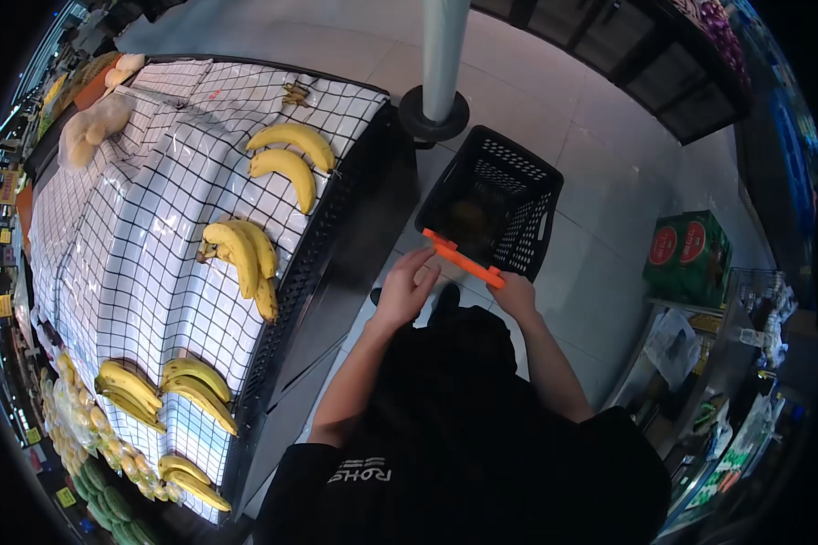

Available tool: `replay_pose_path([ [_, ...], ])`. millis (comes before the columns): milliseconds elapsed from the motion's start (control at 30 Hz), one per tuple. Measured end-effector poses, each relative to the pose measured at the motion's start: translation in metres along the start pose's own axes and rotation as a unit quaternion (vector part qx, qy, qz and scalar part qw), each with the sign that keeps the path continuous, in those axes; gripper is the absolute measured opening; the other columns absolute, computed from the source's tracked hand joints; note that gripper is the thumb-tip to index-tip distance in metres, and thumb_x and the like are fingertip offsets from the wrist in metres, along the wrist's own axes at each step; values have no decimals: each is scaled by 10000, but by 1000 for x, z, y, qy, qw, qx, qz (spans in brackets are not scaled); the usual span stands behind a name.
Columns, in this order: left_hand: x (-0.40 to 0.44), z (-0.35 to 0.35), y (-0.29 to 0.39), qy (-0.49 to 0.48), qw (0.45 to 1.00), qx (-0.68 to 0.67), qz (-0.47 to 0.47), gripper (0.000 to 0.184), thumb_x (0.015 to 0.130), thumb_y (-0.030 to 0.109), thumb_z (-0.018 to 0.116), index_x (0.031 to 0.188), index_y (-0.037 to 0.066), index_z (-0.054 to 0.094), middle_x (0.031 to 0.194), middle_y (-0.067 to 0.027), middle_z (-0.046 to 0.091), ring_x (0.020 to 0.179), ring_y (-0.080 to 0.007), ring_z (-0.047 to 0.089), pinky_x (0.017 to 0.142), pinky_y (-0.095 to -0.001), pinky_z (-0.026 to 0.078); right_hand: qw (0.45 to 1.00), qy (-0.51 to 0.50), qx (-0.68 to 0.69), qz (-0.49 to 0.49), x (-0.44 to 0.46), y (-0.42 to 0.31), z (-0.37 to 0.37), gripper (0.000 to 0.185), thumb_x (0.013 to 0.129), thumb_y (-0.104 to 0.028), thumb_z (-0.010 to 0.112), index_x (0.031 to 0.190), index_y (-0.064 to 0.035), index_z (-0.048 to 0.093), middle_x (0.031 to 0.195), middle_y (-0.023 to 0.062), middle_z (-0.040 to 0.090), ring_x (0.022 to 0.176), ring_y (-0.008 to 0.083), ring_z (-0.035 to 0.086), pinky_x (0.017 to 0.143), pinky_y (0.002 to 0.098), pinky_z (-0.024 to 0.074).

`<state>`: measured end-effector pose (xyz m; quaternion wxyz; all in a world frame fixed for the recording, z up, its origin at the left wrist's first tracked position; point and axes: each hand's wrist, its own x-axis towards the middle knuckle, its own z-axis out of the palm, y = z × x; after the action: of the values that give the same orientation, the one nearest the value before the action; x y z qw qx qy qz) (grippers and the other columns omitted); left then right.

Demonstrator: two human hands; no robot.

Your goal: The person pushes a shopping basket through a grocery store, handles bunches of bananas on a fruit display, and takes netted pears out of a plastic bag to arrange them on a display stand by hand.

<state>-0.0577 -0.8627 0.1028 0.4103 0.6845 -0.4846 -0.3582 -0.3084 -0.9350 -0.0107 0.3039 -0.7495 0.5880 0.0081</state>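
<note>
A black shopping basket (542,173) with perforated walls stands on the floor in front of me. Across its near side runs an orange handle (468,261). My right hand (515,298) is closed round the handle's right end. Just short of the left end, my left hand (409,289) has its fingers stretched out and its thumb apart, holding nothing. Whether its fingertips touch the handle I cannot tell. Something brownish lies dimly inside the basket, too dark to name.
To my left a display stand with a checked cloth (154,263) bears several bunches of bananas (245,259). A pale post (445,54) with a black base rises beyond the basket. Green boxes (688,257) and a shelf are at my right. Dark crates (627,45) line the far side.
</note>
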Motion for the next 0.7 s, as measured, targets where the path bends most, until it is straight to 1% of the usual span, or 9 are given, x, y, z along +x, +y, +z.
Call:
replay_pose_path([
  [67, 9, 35, -14, -67, 990, 95, 86, 367, 904, 229, 652, 1189, -1, 634, 1239, -219, 591, 1215, -377, 541, 1016, -441, 438, 1000, -11, 4, -7, 0, 0, -3, 288, 809, -356, 714, 960, -112, 724, 850, 144, 708, 832, 346, 686, 757, 458, 544],
  [167, 22, 85, -63, -99, 975, 154, 128, 372, 906, 237, 644, 1193, 0, 629, 1282, -220, 562, 1278, -416, 469, 1069, -486, 383, 999, -23, -8, -22, 1, 5, -3, 287, 807, -353, 714, 979, -123, 725, 856, 146, 707, 837, 352, 685, 765, 461, 547],
  [200, 23, 91, -67, -99, 958, 218, 157, 351, 906, 237, 643, 1179, 16, 639, 1271, -212, 568, 1290, -412, 457, 1078, -481, 380, 999, -29, -20, -31, 1, 7, -2, 312, 801, -348, 723, 1018, -124, 723, 864, 147, 709, 844, 355, 684, 768, 460, 547],
  [300, 26, 100, -72, -83, 953, 246, 154, 348, 883, 266, 652, 1167, 64, 666, 1265, -173, 569, 1296, -359, 459, 1079, -483, 374, 999, -31, 7, -37, -1, 8, -2, 326, 793, -353, 728, 1027, -126, 722, 870, 150, 708, 852, 356, 685, 781, 457, 550],
  [333, 27, 101, -71, -76, 958, 237, 139, 286, 896, 280, 633, 1091, 81, 698, 1189, -116, 607, 1238, -316, 500, 1095, -485, 352, 999, -31, 8, -36, -1, 8, -3, 326, 793, -353, 728, 1027, -126, 722, 870, 150, 708, 852, 356, 685, 781, 457, 550],
  [467, 34, 100, -63, -86, 933, 332, 106, 283, 925, 327, 579, 996, 93, 722, 1052, -53, 674, 1118, -260, 555, 1078, -529, 340, 998, -42, 29, -38, -5, 7, 1, 353, 782, -367, 734, 1023, -108, 719, 867, 153, 706, 863, 353, 684, 783, 455, 550],
  [600, 48, 103, -67, -119, 930, 336, 91, 292, 937, 317, 536, 882, 96, 718, 899, -115, 680, 1020, -314, 620, 1014, -479, 416, 998, -40, 40, -32, -12, 4, 5, 352, 779, -374, 735, 996, -97, 716, 867, 146, 706, 862, 344, 683, 774, 447, 547],
  [667, 56, 104, -71, -174, 915, 361, 47, 373, 935, 379, 527, 793, 93, 720, 757, -124, 675, 850, -324, 666, 890, -449, 487, 998, -42, 38, -38, -16, 5, 7, 336, 799, -380, 711, 973, -93, 716, 863, 145, 705, 845, 344, 683, 760, 449, 544],
  [700, 60, 104, -67, -179, 914, 360, 49, 373, 935, 379, 527, 793, 93, 720, 757, -124, 675, 850, -324, 666, 890, -449, 487, 997, -45, 34, -48, -17, 6, 7, 326, 819, -386, 688, 950, -89, 716, 860, 145, 703, 828, 345, 683, 745, 451, 541],
])
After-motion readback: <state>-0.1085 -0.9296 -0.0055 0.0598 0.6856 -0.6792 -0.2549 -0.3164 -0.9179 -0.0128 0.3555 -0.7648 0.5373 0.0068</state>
